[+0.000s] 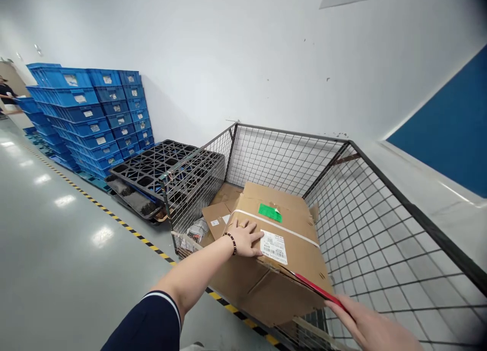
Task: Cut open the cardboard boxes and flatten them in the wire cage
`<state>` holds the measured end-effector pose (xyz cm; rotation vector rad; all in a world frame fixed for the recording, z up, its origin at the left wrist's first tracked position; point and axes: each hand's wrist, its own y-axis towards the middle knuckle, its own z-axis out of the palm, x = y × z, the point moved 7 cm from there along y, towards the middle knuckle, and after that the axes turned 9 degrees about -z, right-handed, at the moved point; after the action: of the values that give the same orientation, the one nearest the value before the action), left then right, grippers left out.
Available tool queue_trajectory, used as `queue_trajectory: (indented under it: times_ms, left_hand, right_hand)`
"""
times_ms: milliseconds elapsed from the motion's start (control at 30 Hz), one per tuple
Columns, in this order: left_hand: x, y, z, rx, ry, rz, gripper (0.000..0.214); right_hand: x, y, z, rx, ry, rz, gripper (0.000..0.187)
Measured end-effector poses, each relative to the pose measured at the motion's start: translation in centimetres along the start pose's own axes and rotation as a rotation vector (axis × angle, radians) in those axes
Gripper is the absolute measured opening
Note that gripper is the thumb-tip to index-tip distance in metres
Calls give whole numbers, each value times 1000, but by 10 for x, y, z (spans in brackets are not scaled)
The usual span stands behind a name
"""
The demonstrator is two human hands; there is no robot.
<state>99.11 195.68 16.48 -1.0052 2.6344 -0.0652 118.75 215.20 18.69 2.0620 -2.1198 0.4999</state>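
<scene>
A large brown cardboard box sits tilted in a wire mesh cage, bound by a white strap. It bears a green label and a white printed label. My left hand lies flat on the box top with fingers spread, beside the white label. At the box's near edge, my right hand grips a red-handled knife. Its thin blade points left along that edge; how deep the tip reaches is hard to see. Part of my right hand is cut off below.
Flattened cardboard and a plastic-wrapped bundle lie left of the box. Black plastic pallets and stacked blue crates line the white wall. Yellow-black tape marks the floor. A person stands far left.
</scene>
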Motion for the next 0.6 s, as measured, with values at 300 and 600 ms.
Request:
queue_trajectory:
  times_ms: [300, 600]
  left_hand:
    - [5, 7, 2, -11, 2, -4, 71]
    - [3, 7, 3, -6, -2, 18, 71]
  right_hand:
    - [62, 61, -16, 189, -477, -131, 27]
    - [69, 65, -23, 274, -446, -111, 29]
